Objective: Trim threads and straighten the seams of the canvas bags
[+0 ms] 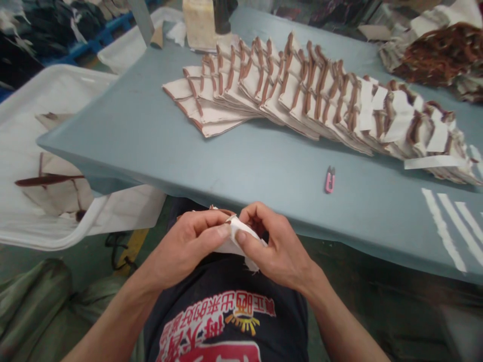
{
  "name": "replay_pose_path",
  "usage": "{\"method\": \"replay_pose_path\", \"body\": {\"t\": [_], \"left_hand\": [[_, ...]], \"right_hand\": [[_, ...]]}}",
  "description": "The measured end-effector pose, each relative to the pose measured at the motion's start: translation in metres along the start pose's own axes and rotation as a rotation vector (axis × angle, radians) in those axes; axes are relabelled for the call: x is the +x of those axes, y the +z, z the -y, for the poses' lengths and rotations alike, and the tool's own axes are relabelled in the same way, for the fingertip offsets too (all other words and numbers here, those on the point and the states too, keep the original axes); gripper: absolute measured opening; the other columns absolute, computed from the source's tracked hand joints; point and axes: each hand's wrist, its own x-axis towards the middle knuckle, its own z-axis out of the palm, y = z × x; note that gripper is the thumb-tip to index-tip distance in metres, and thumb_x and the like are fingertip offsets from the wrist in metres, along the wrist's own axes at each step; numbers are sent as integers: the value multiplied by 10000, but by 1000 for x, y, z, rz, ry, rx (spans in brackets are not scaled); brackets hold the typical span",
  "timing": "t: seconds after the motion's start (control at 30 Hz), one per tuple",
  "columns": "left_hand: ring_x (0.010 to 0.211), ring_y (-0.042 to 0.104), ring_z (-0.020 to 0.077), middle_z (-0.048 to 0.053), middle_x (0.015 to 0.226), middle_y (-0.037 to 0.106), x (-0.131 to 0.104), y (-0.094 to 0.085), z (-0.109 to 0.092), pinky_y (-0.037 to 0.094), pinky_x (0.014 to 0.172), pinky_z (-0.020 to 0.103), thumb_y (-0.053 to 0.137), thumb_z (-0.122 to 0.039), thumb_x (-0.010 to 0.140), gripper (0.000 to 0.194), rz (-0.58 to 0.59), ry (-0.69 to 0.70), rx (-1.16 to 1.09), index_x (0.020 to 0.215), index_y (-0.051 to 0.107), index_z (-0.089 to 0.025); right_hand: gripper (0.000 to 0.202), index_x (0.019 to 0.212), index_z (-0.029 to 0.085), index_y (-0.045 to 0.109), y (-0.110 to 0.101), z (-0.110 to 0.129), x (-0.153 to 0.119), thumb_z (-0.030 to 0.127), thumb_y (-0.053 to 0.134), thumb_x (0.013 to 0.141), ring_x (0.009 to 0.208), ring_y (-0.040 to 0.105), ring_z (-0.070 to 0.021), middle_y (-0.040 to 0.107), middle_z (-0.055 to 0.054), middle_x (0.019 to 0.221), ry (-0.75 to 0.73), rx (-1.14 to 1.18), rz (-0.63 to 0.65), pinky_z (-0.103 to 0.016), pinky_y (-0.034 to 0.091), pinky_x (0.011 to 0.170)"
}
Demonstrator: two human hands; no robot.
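Note:
Both hands are close together over my lap, just in front of the table edge. A white fabric piece (241, 235) with a brown edge is pinched between them. My left hand (192, 239) is closed on its left part, thumb on top. My right hand (269, 241) grips the right part between thumb and bent fingers. A frayed white end hangs below the right hand. On the table beyond lie pink thread snips (330, 180), apart from both hands. A long overlapping row of cream fabric pieces with brown trim (279, 90) spreads across the table.
The blue-green table (158, 151) spans the view. White strips (443, 229) lie at its right. A brown and cream fabric heap (441, 55) sits at the back right. At left stands a white plastic bin (90, 221) with trimmed fabric pieces inside.

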Motion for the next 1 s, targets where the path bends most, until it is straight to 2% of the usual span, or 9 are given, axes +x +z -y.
{"method": "replay_pose_path", "body": {"t": [0.1, 0.23, 0.37, 0.47, 0.57, 0.67, 0.8, 0.9, 1.0], "left_hand": [[677, 561, 133, 9, 765, 672, 5, 7, -2, 431, 621, 231, 631, -395, 959, 324, -98, 23, 52, 765, 736, -159], [652, 563, 127, -8, 724, 672, 8, 10, 3, 416, 606, 235, 608, -343, 969, 286, -331, 123, 347, 781, 725, -161], [659, 580, 132, -9, 743, 694, 8, 7, 10, 420, 614, 244, 589, -300, 974, 243, -443, 189, 543, 825, 722, -162], [629, 567, 128, -14, 718, 684, 10, 4, 10, 418, 598, 245, 581, -298, 977, 247, -461, 211, 555, 827, 723, -162], [616, 555, 127, -13, 696, 673, 13, 0, 7, 418, 588, 243, 578, -327, 979, 294, -464, 208, 507, 772, 708, -163], [595, 551, 122, -18, 674, 671, 14, -7, 3, 397, 551, 235, 588, -340, 970, 297, -450, 191, 483, 773, 721, -163], [613, 581, 120, -2, 726, 722, 13, -17, -2, 413, 569, 228, 601, -316, 953, 275, -415, 206, 487, 767, 727, -158], [635, 589, 116, 5, 752, 720, 12, -22, -6, 424, 573, 217, 596, -309, 967, 298, -331, 233, 469, 736, 707, -158], [640, 590, 103, -15, 738, 709, 11, -23, -14, 430, 575, 194, 589, -271, 977, 269, -199, 264, 447, 760, 710, -169]], "right_hand": [[63, 861, 220, 560, 1, 2, 0, 252, 586, 813, 646, 517, -139, 608, 29, 749, 5, -51, 6, -295, 405, 612], [196, 939, 217, 629, 1, -2, -4, 175, 540, 769, 733, 553, -165, 638, 10, 820, 14, -161, -10, -324, 425, 705], [30, 816, 215, 579, 2, -11, -6, 212, 554, 798, 765, 550, -182, 619, -6, 808, 18, -179, -57, -330, 414, 715], [92, 763, 221, 533, 2, -18, -5, 225, 552, 853, 819, 585, -186, 643, -21, 873, -39, -45, -35, -336, 450, 765], [167, 748, 218, 529, 2, -30, -9, 229, 572, 909, 978, 629, -207, 696, -54, 1062, -79, -49, -23, -375, 474, 890], [215, 766, 216, 561, -4, -48, -23, 288, 570, 968, 1098, 643, -248, 709, -88, 1168, 4, -134, -1, -437, 478, 969], [227, 838, 223, 643, -26, -68, -49, 385, 590, 988, 1165, 669, -289, 707, -110, 1256, 170, -203, 84, -499, 503, 1007], [153, 935, 248, 680, -42, -66, -61, 398, 658, 951, 1219, 672, -325, 707, -106, 1314, 171, -314, -76, -532, 514, 1024], [203, 1095, 283, 649, -44, -49, -56, 440, 669, 967, 1197, 698, -286, 733, -72, 1284, -23, -313, -265, -456, 558, 996]]}}
